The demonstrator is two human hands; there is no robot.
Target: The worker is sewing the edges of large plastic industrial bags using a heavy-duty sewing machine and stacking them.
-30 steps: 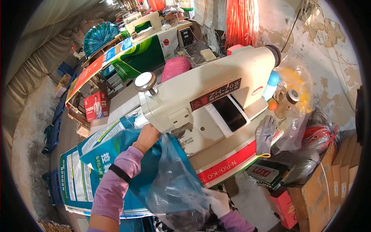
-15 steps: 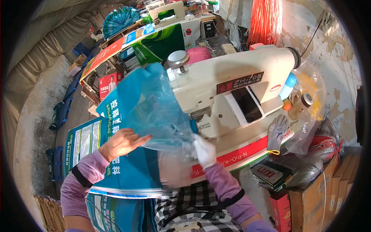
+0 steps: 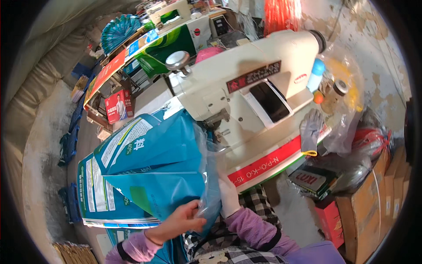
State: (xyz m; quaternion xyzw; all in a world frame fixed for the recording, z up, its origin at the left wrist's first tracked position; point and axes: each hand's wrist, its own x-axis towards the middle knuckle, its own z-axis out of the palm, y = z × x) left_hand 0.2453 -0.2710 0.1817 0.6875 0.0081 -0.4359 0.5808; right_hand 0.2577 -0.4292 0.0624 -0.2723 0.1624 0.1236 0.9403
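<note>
Blue bag point(image 3: 169, 187) lies left of cream sewing machine point(image 3: 206, 83), clear liner point(image 3: 211, 178) along bag's right edge. Bare left hand point(image 3: 181, 221), gloved right hand point(image 3: 228, 198) apart, near liner; cannot tell whether either grips.

Bright light on the wall point(image 3: 378, 101), blurred nameplate point(image 3: 253, 76), curved edges (corners fully black)

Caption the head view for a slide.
Bare left hand and white-gloved right hand at a blue printed plastic sack beside a cream sewing machine.
</note>
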